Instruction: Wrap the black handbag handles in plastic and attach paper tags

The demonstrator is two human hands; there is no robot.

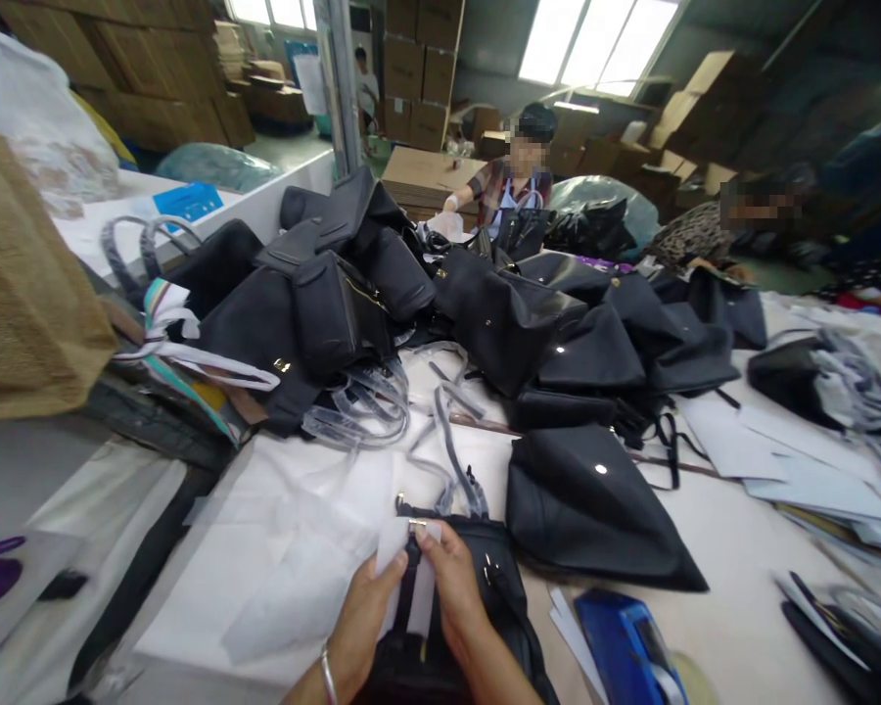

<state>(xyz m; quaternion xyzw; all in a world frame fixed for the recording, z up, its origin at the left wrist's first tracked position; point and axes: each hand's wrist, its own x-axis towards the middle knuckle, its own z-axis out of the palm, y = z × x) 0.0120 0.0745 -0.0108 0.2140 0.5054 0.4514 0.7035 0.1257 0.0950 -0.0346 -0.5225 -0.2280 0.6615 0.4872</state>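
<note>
A brown sack stands at the far left, with white and teal ribbons just beside it. Next comes a heap of black bags, spread across the table toward the right. In front of the heap lies a white sheet.

The left hand, with a bracelet on its wrist, has its thumb and fingers clamped on a white strip. The strip lies along a black strap on the bag, which is at the near edge of the table, under and between the 2 hands. Its film-wrapped handles point away. The right hand pinches the strip's other side, thumb tip just beside a gold clasp.

Beyond the heap is 1 person in a checked shirt. To the right of the held bag, a loose black bag rests on its side, with a blue tool nearer. White papers lie farther right.
</note>
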